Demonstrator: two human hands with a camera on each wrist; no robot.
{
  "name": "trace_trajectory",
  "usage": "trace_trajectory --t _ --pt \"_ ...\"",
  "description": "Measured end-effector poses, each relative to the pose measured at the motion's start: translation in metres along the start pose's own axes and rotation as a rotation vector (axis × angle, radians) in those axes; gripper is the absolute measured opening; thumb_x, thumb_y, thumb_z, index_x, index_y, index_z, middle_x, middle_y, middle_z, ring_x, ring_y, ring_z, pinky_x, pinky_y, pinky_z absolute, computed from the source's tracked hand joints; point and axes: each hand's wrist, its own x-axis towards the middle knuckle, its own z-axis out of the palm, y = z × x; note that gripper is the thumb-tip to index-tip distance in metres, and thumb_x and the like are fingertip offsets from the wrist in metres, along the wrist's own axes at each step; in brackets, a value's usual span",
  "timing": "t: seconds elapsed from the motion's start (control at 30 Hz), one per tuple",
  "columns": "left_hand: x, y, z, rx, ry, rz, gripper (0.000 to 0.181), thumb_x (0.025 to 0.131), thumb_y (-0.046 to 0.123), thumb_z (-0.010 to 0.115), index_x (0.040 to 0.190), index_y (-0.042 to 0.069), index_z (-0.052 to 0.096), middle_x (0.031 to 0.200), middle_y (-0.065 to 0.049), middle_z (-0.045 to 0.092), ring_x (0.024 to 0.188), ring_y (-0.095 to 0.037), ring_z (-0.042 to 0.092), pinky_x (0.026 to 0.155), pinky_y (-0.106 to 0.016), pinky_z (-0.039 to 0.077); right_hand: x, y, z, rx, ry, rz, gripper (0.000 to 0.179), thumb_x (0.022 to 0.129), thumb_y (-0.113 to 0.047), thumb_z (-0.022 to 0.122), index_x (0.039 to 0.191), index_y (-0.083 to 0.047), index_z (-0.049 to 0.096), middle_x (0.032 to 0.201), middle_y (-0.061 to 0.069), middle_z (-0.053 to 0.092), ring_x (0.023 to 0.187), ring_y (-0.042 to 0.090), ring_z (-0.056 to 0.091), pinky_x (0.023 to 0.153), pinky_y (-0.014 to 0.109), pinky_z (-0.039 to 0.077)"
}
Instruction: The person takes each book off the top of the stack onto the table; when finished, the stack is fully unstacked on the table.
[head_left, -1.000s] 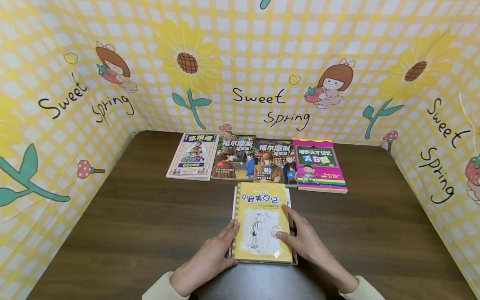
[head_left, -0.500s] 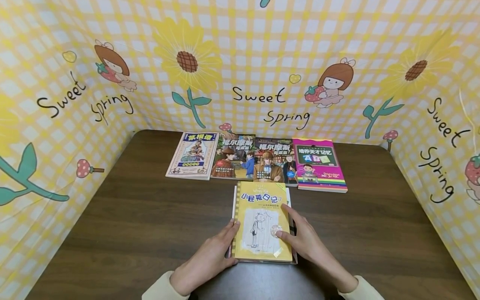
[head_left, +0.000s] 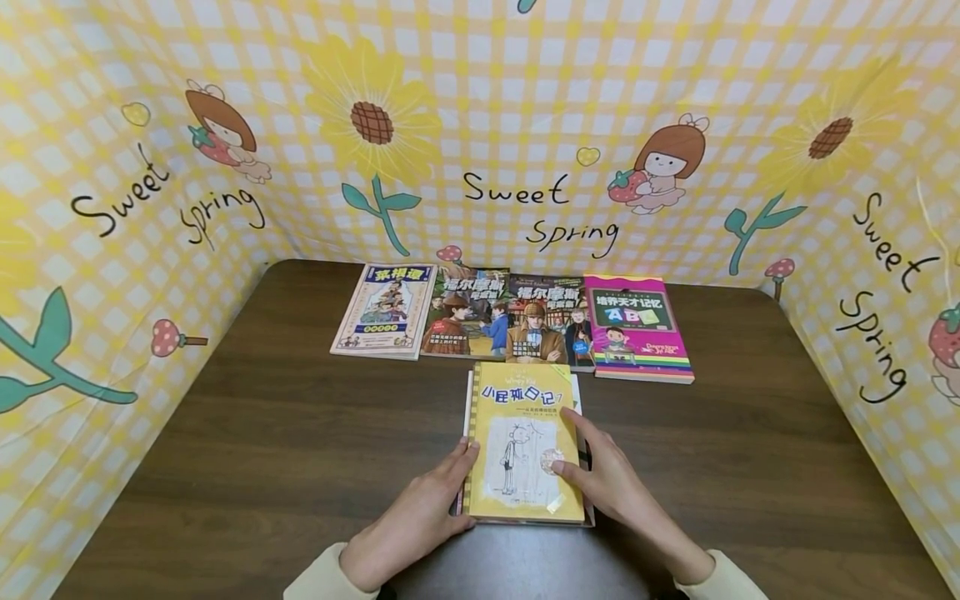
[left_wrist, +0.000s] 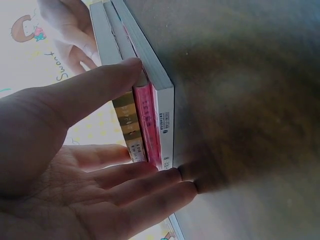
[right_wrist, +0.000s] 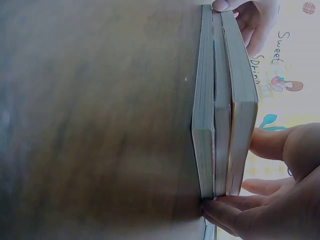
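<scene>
A stack of three books stands near the front of the table, topped by a yellow comic-style book [head_left: 525, 450] with a line-drawn child. In the left wrist view, a book with a pink spine [left_wrist: 146, 110] lies in the middle and one with a white spine [left_wrist: 165, 115] at the bottom. My left hand [head_left: 420, 508] rests its extended fingers along the spine side, its thumb at the near corner. On the opposite side, my right hand [head_left: 611, 475] touches the page edges with its fingers. Its thumb lies against the yellow cover.
Behind the stack lies a row of books: a pale one [head_left: 386, 312], two detective books [head_left: 467, 312] side by side, and a pink one [head_left: 641, 329]. The dark wooden table [head_left: 300, 450] is enclosed by a yellow checked cloth [head_left: 495, 100] on three sides.
</scene>
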Motion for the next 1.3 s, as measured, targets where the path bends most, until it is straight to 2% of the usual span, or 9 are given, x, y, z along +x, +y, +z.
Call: trace_trajectory --t 0.4,0.9,1.3 --pt "0.0005 -0.0004 0.0000 -0.001 0.001 0.008 0.086 0.075 0.013 0.083 0.144 -0.005 0.036 0.145 -0.030 0.037 0.117 -0.039 0.055 0.087 -0.047 0.050 -0.0006 0.0000 0.0001 0.003 0.010 -0.018 0.071 0.085 -0.014 0.074 0.147 -0.015 0.040 0.146 0.012 0.044 0.131 0.035 0.039 0.101 0.061 0.034" --pt "0.0017 0.0001 0.0000 -0.006 -0.007 -0.011 0.085 0.075 0.013 0.083 0.144 -0.005 0.036 0.146 -0.028 0.036 0.120 -0.039 0.052 0.090 -0.048 0.049 -0.0003 0.0003 0.0002 0.010 0.008 -0.029 0.069 0.086 -0.015 0.074 0.147 -0.015 0.041 0.147 0.010 0.044 0.129 0.033 0.040 0.101 0.060 0.035" --pt "0.0012 0.0000 0.0020 0.001 0.016 -0.003 0.085 0.073 0.011 0.084 0.142 -0.005 0.038 0.145 -0.029 0.039 0.113 -0.039 0.057 0.085 -0.048 0.051 -0.0016 0.0020 -0.0006 0.033 0.010 -0.054 0.071 0.085 -0.012 0.073 0.147 -0.013 0.039 0.149 0.011 0.041 0.134 0.036 0.035 0.103 0.060 0.032"
